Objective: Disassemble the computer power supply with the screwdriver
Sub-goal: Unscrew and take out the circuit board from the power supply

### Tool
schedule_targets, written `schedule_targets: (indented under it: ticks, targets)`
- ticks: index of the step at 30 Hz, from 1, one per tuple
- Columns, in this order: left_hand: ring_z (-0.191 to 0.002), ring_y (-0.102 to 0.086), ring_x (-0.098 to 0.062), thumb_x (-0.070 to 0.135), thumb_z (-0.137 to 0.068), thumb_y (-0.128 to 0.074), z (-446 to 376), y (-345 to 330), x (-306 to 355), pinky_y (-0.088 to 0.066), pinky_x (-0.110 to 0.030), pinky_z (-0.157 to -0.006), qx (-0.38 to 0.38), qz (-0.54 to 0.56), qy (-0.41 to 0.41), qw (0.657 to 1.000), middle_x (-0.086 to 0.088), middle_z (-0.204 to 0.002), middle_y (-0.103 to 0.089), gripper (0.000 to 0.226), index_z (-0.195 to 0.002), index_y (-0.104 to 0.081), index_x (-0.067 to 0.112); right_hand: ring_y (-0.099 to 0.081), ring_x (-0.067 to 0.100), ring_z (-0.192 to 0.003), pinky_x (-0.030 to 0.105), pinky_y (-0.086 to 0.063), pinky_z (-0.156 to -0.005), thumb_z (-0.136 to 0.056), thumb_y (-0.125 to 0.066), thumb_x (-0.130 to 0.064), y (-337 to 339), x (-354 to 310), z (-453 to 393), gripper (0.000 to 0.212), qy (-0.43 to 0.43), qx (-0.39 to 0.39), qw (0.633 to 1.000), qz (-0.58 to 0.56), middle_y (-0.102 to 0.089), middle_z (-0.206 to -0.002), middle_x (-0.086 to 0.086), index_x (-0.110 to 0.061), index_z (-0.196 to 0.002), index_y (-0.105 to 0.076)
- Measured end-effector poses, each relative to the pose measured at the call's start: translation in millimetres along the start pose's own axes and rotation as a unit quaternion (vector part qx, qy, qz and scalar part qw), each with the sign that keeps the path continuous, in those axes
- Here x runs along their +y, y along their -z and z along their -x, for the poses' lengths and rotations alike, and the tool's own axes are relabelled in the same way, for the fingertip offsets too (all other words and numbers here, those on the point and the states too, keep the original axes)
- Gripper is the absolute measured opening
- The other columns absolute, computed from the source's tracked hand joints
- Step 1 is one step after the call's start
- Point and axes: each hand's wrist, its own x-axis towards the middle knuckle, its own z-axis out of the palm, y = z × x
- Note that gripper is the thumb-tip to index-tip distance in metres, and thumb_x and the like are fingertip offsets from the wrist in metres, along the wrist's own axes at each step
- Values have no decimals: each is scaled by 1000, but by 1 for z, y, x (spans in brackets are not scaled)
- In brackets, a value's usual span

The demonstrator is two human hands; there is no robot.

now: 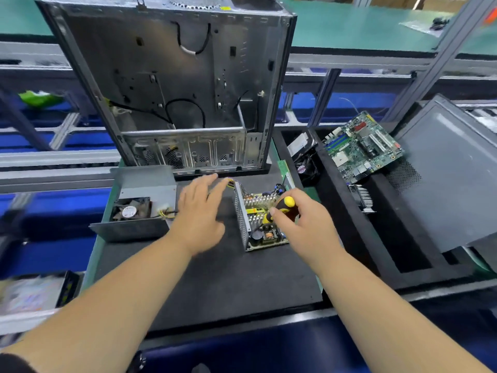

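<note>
Your right hand grips the yellow-and-black-handled screwdriver, held over the opened power supply base with its yellow-green circuit board and perforated metal wall on the black foam mat. Your left hand hovers flat, fingers spread, holding nothing, between that base and the removed grey metal cover with its fan lying to the left. Behind stands the empty grey steel computer case. A green motherboard lies well apart on the right.
</note>
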Motion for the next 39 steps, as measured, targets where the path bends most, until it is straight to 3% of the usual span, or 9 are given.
schedule_targets:
  ticks: [3,5,7,12,15,22,32,36,39]
  targets:
    - [-149,-11,-34,18,-67,-68,29,-21,21,-10,-46,-122,-20,59,-9,998,-12,-160,-17,100,-155,-20,11,-52,17,-75,41,-49,-70,-90,-66,-32,-4,9,3,19,22,-35,999,12,-60,-76,-2,-18,-86,-55]
    - [-151,9,-21,29,-74,-68,45,-40,33,0,-39,-123,-61,108,20,992,-1,-164,3,109,-157,2,20,-52,18,-74,40,-49,-69,-90,-66,-32,-7,16,4,19,33,-50,998,23,-59,-75,-1,-17,-87,-55]
    - [-149,16,-12,40,-80,-70,53,-59,43,6,-30,-122,-74,149,65,984,10,-162,10,112,-156,11,24,-52,18,-71,39,-49,-66,-90,-65,-33,-11,21,5,18,47,-61,996,36,-59,-74,-2,-19,-87,-54]
    - [-147,-20,-17,47,-89,-62,53,-80,51,-21,-35,-121,-49,152,131,978,1,-157,-30,86,-157,-15,22,-54,16,-67,37,-49,-62,-91,-62,-37,-17,32,5,17,75,-81,992,56,-61,-70,-3,-23,-88,-53]
    - [-141,-31,-17,42,-90,-61,51,-79,49,-29,-37,-116,-31,160,143,976,2,-151,-40,76,-154,-24,24,-53,13,-67,31,-46,-61,-92,-60,-39,-20,35,1,18,77,-87,991,71,-60,-72,-6,-26,-88,-49]
    - [-139,-34,-19,37,-89,-63,49,-81,51,-30,-38,-115,-21,160,146,976,0,-148,-43,74,-152,-29,24,-54,15,-75,33,-48,-67,-91,-62,-34,-18,35,-6,13,92,-110,989,42,-62,-81,-8,-26,-89,-51]
    - [-135,-37,-18,32,-87,-63,47,-82,51,-29,-36,-115,-12,134,130,982,2,-143,-46,72,-151,-30,22,-55,10,-75,31,-47,-64,-93,-59,-35,-16,41,-6,9,76,-125,988,45,-65,-84,-11,-30,-94,-51]
    - [-135,-36,-18,33,-88,-61,47,-82,51,-28,-37,-115,-16,123,131,984,3,-143,-46,72,-151,-29,22,-50,7,-68,23,-37,-56,-92,-61,-34,-16,40,-6,12,109,-116,985,72,-59,-77,-11,-30,-92,-50]
    - [-135,-37,-18,33,-88,-61,46,-82,51,-28,-37,-115,-17,122,133,983,3,-142,-46,72,-151,-28,23,-51,12,-70,27,-42,-58,-92,-61,-33,-15,40,-6,13,113,-117,984,72,-61,-78,-9,-28,-92,-50]
